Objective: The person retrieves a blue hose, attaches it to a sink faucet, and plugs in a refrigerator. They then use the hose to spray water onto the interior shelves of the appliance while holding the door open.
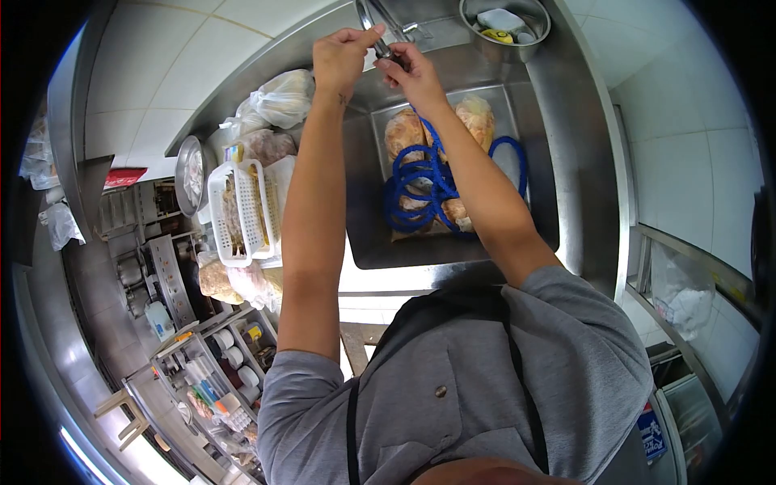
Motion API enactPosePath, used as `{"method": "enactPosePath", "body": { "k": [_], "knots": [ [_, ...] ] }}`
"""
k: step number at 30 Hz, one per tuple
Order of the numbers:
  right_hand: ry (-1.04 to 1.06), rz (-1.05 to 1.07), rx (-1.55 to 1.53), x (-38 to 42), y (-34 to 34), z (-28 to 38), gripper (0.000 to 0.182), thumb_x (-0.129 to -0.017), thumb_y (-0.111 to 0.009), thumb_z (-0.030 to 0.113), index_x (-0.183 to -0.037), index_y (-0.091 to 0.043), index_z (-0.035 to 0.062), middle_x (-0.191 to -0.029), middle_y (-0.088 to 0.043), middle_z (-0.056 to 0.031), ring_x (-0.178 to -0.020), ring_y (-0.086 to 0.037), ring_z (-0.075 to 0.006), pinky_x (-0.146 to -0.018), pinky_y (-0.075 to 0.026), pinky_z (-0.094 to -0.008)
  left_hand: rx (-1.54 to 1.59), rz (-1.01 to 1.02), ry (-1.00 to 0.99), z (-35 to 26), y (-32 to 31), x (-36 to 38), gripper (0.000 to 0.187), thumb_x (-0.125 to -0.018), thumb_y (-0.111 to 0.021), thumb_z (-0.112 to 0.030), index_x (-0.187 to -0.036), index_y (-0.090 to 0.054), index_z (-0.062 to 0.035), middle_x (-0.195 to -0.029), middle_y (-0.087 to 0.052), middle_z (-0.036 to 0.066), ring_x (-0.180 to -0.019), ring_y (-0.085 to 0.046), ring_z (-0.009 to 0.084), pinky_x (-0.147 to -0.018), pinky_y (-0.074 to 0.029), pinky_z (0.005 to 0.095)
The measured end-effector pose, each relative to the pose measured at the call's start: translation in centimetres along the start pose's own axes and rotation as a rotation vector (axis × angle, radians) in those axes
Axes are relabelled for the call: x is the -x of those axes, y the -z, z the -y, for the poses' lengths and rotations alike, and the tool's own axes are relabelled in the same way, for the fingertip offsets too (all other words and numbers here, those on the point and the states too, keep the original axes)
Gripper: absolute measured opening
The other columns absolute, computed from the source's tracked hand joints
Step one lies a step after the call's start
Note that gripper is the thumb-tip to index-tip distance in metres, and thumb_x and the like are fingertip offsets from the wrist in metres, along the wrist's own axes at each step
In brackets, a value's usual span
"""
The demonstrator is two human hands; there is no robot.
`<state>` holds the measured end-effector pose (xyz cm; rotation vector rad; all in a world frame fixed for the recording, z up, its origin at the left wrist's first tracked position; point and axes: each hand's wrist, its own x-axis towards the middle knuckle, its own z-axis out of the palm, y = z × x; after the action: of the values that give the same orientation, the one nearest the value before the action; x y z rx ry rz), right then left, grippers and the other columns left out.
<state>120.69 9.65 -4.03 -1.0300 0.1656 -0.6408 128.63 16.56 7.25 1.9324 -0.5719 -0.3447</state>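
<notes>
Both my hands are up at the faucet (364, 13) on the far edge of the metal sink (373, 257). My left hand (343, 58) is closed, its thumb and forefinger pinching the spout near its tip. From the right side, my right hand (414, 74) grips a dark fitting (396, 61) at the spout's end with bent fingers. A blue coiled hose (434, 179) lies in the basin and runs up behind my right forearm; its upper end is hidden. Under the coils are several plastic bags of pale orange-brown food (404, 133).
A steel bowl (537, 50) holding a yellow item stands at the sink's back right corner. Left of the basin are white plastic bags (284, 99), a white basket (236, 257) and a round metal pan (189, 149). Shelves with containers (212, 380) stand farther left.
</notes>
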Motion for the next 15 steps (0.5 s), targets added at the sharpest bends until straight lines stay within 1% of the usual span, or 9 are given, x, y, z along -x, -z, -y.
{"method": "enactPosePath", "body": {
  "k": [1, 3, 7, 9, 10, 11, 13, 14, 15],
  "knots": [
    [-0.002, 0.001, -0.003, -0.2, 0.5, 0.4, 0.034, -0.085, -0.071, 0.015, -0.111, -0.054, 0.0026, -0.084, -0.062, -0.0020, -0.069, -0.052, -0.0064, -0.058, -0.042, -0.0212, 0.004, 0.001, 0.001, 0.0, 0.0, 0.0, 0.035, -0.074, -0.081, -0.038, -0.072, -0.067, -0.0056, -0.068, -0.060, -0.001, -0.063, -0.054, 0.0068, -0.053, -0.038, 0.0217],
    [-0.155, 0.234, -0.233, -1.0, 1.5, 1.0, 0.034, -0.086, -0.069, 0.019, -0.112, -0.054, 0.0036, -0.082, -0.061, -0.0012, -0.067, -0.051, -0.0059, -0.056, -0.040, -0.0213, 0.012, 0.006, 0.003, 0.1, 0.1, 0.0, 0.034, -0.074, -0.080, -0.037, -0.072, -0.067, -0.0055, -0.068, -0.060, 0.000, -0.063, -0.054, 0.0070, -0.054, -0.039, 0.0217],
    [-0.140, 0.330, -0.189, -1.7, 1.6, 0.3, 0.036, -0.084, -0.071, 0.026, -0.108, -0.055, 0.0043, -0.081, -0.061, -0.0029, -0.067, -0.054, -0.0105, -0.058, -0.043, -0.0260, 0.004, -0.002, 0.031, -0.2, 0.0, 0.2, 0.034, -0.075, -0.080, -0.036, -0.071, -0.067, -0.0050, -0.068, -0.060, 0.000, -0.063, -0.053, 0.0070, -0.055, -0.038, 0.0220],
    [0.222, -0.047, 0.531, -0.9, -0.7, -0.7, 0.036, -0.079, -0.074, 0.029, -0.100, -0.056, 0.0052, -0.082, -0.062, -0.0064, -0.069, -0.057, -0.0168, -0.062, -0.046, -0.0325, 0.020, -0.007, 0.027, -0.2, 0.1, 0.3, 0.034, -0.075, -0.080, -0.036, -0.071, -0.067, -0.0048, -0.067, -0.059, 0.000, -0.062, -0.051, 0.0068, -0.054, -0.038, 0.0221],
    [0.211, -0.183, 0.716, -0.6, -1.2, -0.6, 0.037, -0.073, -0.077, 0.029, -0.093, -0.056, 0.0055, -0.077, -0.061, -0.0089, -0.069, -0.058, -0.0220, -0.065, -0.047, -0.0371, 0.039, -0.010, 0.025, 0.0, 0.0, 0.3, 0.034, -0.075, -0.080, -0.036, -0.070, -0.067, -0.0045, -0.066, -0.058, 0.000, -0.061, -0.050, 0.0066, -0.053, -0.037, 0.0221],
    [0.207, -0.186, 0.716, -0.7, -1.5, -0.4, 0.037, -0.073, -0.077, 0.029, -0.093, -0.056, 0.0055, -0.077, -0.061, -0.0089, -0.069, -0.058, -0.0220, -0.065, -0.047, -0.0371, 0.038, -0.006, 0.028, 0.2, -0.1, 0.4, 0.034, -0.075, -0.080, -0.036, -0.070, -0.067, -0.0045, -0.066, -0.058, 0.000, -0.061, -0.050, 0.0066, -0.053, -0.037, 0.0221],
    [0.198, -0.281, 0.772, -1.2, -2.0, -0.5, 0.028, -0.072, -0.073, 0.020, -0.086, -0.055, 0.0032, -0.068, -0.056, -0.0081, -0.063, -0.057, -0.0209, -0.060, -0.046, -0.0360, 0.044, -0.023, 0.001, 0.2, -0.3, 0.4, 0.034, -0.075, -0.080, -0.035, -0.070, -0.067, -0.0039, -0.065, -0.056, -0.001, -0.057, -0.045, 0.0062, -0.052, -0.034, 0.0217],
    [0.199, -0.281, 0.767, -1.6, -1.9, -0.4, 0.028, -0.072, -0.073, 0.020, -0.086, -0.055, 0.0032, -0.068, -0.056, -0.0081, -0.063, -0.057, -0.0209, -0.060, -0.046, -0.0360, 0.040, -0.025, -0.001, 0.2, -0.2, 0.5, 0.034, -0.075, -0.080, -0.035, -0.070, -0.067, -0.0039, -0.065, -0.056, -0.001, -0.057, -0.045, 0.0062, -0.052, -0.034, 0.0217],
    [0.166, -0.100, 0.623, -2.2, -1.0, -0.5, 0.023, -0.071, -0.070, 0.015, -0.082, -0.054, 0.0021, -0.065, -0.054, -0.0068, -0.061, -0.056, -0.0194, -0.058, -0.045, -0.0347, 0.027, -0.032, -0.012, 0.1, -0.2, 0.6, 0.034, -0.075, -0.080, -0.034, -0.070, -0.067, -0.0038, -0.064, -0.055, -0.001, -0.056, -0.044, 0.0062, -0.051, -0.033, 0.0215]
  ]
}}
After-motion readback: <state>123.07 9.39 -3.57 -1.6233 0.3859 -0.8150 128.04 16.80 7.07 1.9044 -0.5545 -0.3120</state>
